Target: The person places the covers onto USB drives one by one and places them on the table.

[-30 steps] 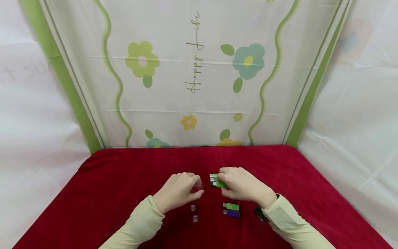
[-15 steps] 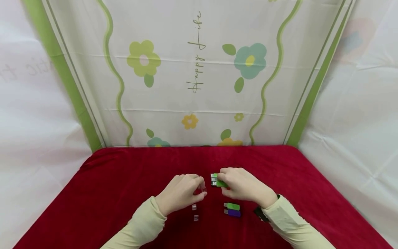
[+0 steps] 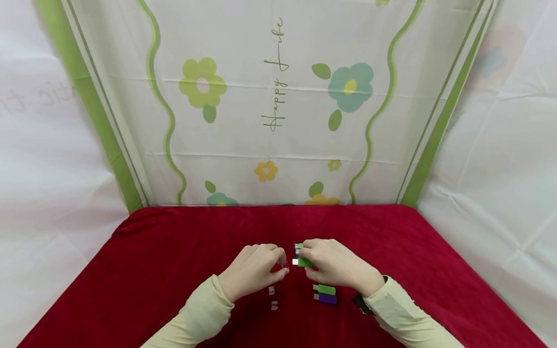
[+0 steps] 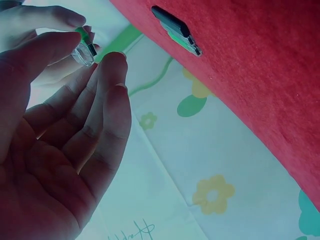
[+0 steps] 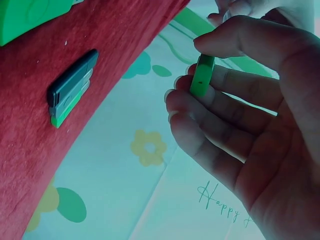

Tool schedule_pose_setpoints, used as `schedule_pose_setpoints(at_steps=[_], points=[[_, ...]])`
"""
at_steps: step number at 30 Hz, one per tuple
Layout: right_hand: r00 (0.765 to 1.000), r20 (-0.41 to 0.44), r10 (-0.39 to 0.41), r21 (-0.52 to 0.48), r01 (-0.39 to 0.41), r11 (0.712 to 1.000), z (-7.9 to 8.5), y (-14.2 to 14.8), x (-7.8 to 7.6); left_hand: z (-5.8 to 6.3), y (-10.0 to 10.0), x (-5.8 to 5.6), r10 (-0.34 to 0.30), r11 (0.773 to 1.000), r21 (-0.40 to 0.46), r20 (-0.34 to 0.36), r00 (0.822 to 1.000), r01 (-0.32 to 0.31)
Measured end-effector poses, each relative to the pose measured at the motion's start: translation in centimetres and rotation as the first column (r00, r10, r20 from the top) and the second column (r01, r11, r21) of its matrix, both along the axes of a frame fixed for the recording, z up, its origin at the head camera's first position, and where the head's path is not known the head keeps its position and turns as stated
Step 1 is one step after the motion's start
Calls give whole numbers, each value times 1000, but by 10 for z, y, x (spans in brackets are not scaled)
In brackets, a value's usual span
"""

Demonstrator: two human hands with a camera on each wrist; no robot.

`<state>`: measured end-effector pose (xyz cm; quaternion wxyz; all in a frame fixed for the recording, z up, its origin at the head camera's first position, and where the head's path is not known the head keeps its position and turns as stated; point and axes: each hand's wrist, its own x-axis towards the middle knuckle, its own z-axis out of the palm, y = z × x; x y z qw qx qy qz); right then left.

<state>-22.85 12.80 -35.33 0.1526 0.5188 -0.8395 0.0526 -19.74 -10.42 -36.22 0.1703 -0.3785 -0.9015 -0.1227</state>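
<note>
My right hand [image 3: 337, 261] pinches a green USB flash drive [image 5: 201, 77] between thumb and fingers, its metal plug [image 3: 295, 262] pointing left. Facing it, my left hand [image 3: 254, 268] holds a small clear plastic cap [image 4: 82, 55] by the fingertips. Cap and plug are close together and overlap in the left wrist view. Just beyond the right fingers, several capped drives lie side by side on the red cloth, among them a black one [image 5: 75, 77] and a green one [image 5: 60, 120]. The right hand partly covers them in the head view.
Nearer the body lie another green flash drive [image 3: 326, 289] and a purple one [image 3: 327, 298], plugs to the left. Two clear caps [image 3: 271, 290] sit left of them. The red cloth [image 3: 174, 299] covers the table, with printed fabric walls at the back and sides.
My right hand has come slightly nearer the body, and the green flash drive now stands apart from the row of drives. The left hand with the cap has shifted a little to the right.
</note>
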Motion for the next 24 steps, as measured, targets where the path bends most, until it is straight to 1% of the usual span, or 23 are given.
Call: schedule_pose_setpoints(at_steps=[5, 8, 12, 18, 24], points=[[999, -13, 36, -28, -36, 999, 0, -3, 2, 0, 1, 0, -4, 1000, -2, 11, 1000, 4], [999, -1, 53, -39, -53, 998, -2, -4, 2, 0, 2, 1, -3, 1000, -10, 26, 1000, 3], [998, 5, 60, -36, -59, 998, -2, -5, 2, 1, 2, 2, -5, 1000, -14, 30, 1000, 6], [998, -11, 68, -49, -69, 996, -1, -4, 3, 1, 2, 2, 7, 1000, -26, 13, 1000, -6], [996, -13, 86, -59, -86, 994, -2, -5, 4, 0, 2, 2, 2, 999, -35, 26, 1000, -2]])
